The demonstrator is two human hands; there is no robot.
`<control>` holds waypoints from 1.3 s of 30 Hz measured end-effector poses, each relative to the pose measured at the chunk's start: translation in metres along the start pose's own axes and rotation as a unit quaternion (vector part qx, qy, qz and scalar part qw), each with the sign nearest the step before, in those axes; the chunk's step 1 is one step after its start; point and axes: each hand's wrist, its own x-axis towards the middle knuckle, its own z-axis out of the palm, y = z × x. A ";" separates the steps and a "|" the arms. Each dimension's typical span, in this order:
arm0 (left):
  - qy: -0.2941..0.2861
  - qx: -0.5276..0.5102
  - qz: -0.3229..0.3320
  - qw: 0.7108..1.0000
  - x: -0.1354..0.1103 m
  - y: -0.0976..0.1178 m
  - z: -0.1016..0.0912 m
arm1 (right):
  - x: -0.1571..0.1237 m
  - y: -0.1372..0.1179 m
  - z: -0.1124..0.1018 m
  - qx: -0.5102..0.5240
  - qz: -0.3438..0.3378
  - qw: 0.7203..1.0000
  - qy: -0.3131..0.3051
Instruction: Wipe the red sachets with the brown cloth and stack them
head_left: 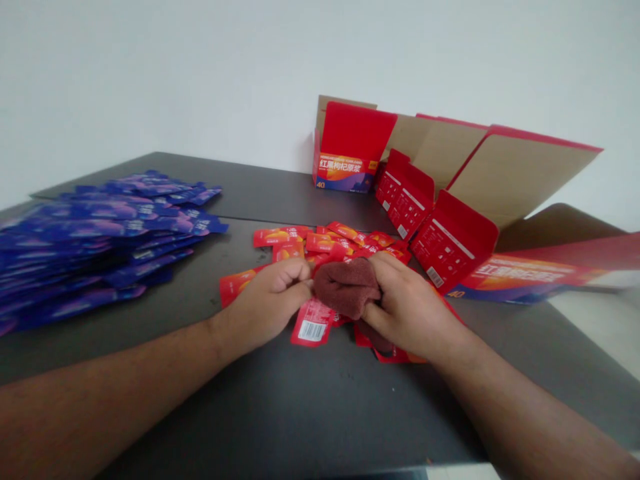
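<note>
A brown cloth (347,287) is bunched in my right hand (407,303), whose fingers are closed around it. Touching its left side is my left hand (275,293), fingers pinched together on what looks like the end of a red sachet, mostly hidden by the cloth and fingers. Beneath both hands lies a loose pile of red and orange sachets (287,237). One sachet with a white barcode (313,327) lies just below the cloth.
A large heap of blue-purple pouches (115,233) covers the left of the dark table (240,413). At the back right stand opened red cartons (350,167) with raised flaps (525,173). A white wall (200,73) rises behind.
</note>
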 end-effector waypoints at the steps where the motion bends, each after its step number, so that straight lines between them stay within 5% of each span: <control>1: -0.001 0.000 0.001 1.000 0.000 -0.001 0.000 | 0.000 0.000 0.000 0.004 -0.005 1.000 -0.005; 5: -0.004 0.000 0.009 1.000 0.000 -0.002 0.000 | -0.002 -0.001 0.001 0.030 -0.046 0.996 -0.067; 11: -0.001 -0.004 -0.002 1.000 0.000 0.002 -0.001 | 0.000 0.000 0.001 0.003 0.008 1.000 0.001; 17: -0.004 -0.002 0.005 1.000 0.000 0.000 -0.001 | -0.001 0.000 0.000 0.029 -0.030 0.997 -0.072; 22: 0.005 0.006 -0.008 1.000 0.000 0.002 0.000 | 0.000 0.001 0.001 0.003 0.013 1.000 -0.005; 28: -0.003 0.001 0.004 1.000 0.000 0.001 0.000 | -0.001 0.002 0.003 0.023 -0.019 0.998 -0.059; 39: -0.004 -0.008 -0.002 1.000 0.000 -0.003 -0.001 | 0.000 0.004 0.003 0.012 -0.006 1.000 -0.018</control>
